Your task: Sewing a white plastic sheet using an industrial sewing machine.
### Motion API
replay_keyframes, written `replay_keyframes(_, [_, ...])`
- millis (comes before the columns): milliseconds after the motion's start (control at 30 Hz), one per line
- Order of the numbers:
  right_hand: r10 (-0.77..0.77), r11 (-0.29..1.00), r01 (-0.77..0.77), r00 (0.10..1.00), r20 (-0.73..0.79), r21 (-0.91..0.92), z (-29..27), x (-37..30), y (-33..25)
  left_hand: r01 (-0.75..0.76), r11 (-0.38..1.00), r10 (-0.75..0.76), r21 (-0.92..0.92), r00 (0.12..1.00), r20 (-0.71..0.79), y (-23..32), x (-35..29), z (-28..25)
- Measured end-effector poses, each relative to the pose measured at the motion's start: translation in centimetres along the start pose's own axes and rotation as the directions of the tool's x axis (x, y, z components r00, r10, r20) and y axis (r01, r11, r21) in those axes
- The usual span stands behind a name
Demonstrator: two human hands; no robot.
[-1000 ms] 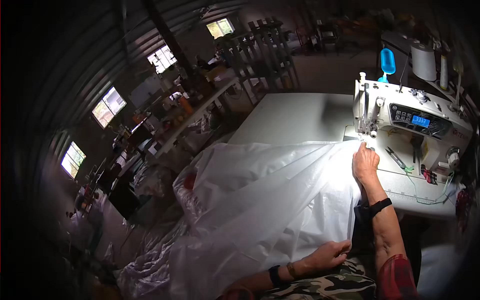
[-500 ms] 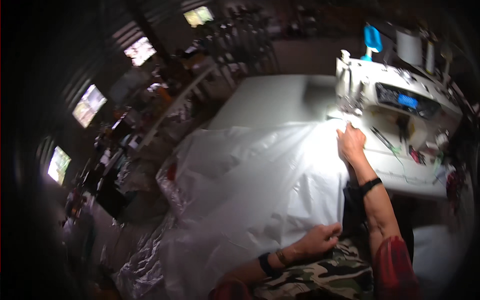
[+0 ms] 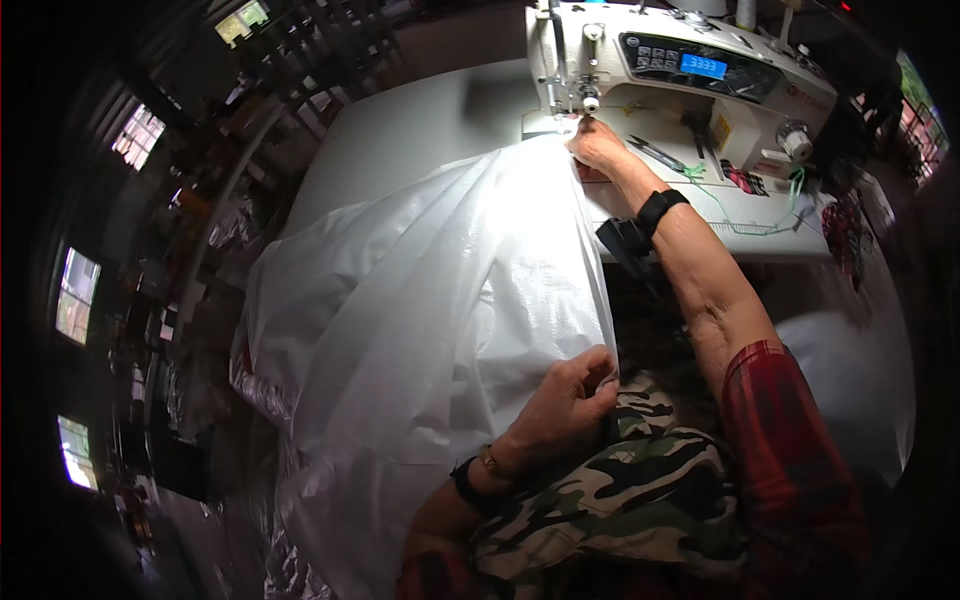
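White plastic sheet (image 3: 400, 330): located partly on the tabletop (image 3: 390, 125), its upper corner at the needle area of a white sewing machine (image 3: 570, 60), the bulk spreading toward the lower left over the front edge and down beside the lap. The surface is glossy, with long folds fanning out from the corner; a bright patch of light falls on it near the needle.

Right hand (image 3: 598, 147): at the corner of the sheet, just beside the presser foot area, fingers bunched together. Whether it pinches the material or only presses on it cannot be told. A black wristband (image 3: 660, 211) is worn on this arm.

Left hand (image 3: 572, 392): at the sheet's right edge, above camouflage fabric (image 3: 620, 500) on the lap; thumb and fingers curled inward, pinching that edge. The edge runs nearly straight between the two hands.

Machine: control panel with a lit blue display (image 3: 703, 66); handwheel (image 3: 796, 141) at the right end.

To the right of the right hand, on the tabletop: thread snips (image 3: 655, 153), loose green thread (image 3: 740, 232) and a red-and-black fabric scrap (image 3: 742, 179).
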State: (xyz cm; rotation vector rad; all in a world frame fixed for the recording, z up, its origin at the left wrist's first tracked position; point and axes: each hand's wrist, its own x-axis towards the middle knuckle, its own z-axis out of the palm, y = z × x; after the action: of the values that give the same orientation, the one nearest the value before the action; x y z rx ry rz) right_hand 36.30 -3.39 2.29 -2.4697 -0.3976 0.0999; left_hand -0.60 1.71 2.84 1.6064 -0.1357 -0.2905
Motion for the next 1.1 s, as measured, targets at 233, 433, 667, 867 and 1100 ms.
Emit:
replay_keyframes(233, [0.16,0.984,-0.16,0.987,-0.011,-0.078,-0.4,-1.2,-1.7,-0.004,0.999,0.003,-0.044,1.0,-0.021,-0.9,0.2,0.2])
replay_keyframes(433, [0.062,0.972,-0.088,0.99,-0.123,-0.216,-0.3,-2.5,-2.3,-0.001,1.0,0.001,-0.007,1.0,-0.009,-1.2,0.5,-0.1])
replay_keyframes(667, [-0.054,0.955,0.024,0.994,-0.094,-0.295,0.1,-3.4,-2.9,0.048,0.998,-0.047,-0.034,0.999,0.018,-1.5,0.5,-0.2])
replay_keyframes(867, [-0.112,0.912,0.082,0.992,-0.05,-0.403,0.2,-4.3,-3.9,0.019,0.998,-0.017,-0.064,0.999,0.034,-2.0,0.7,-0.2])
replay_keyframes(1100, [-0.33,0.917,0.236,0.901,-0.28,-0.321,1.5,-3.8,-0.6,0.003,0.995,-0.001,-0.104,1.0,0.02,1.0,1.2,0.4])
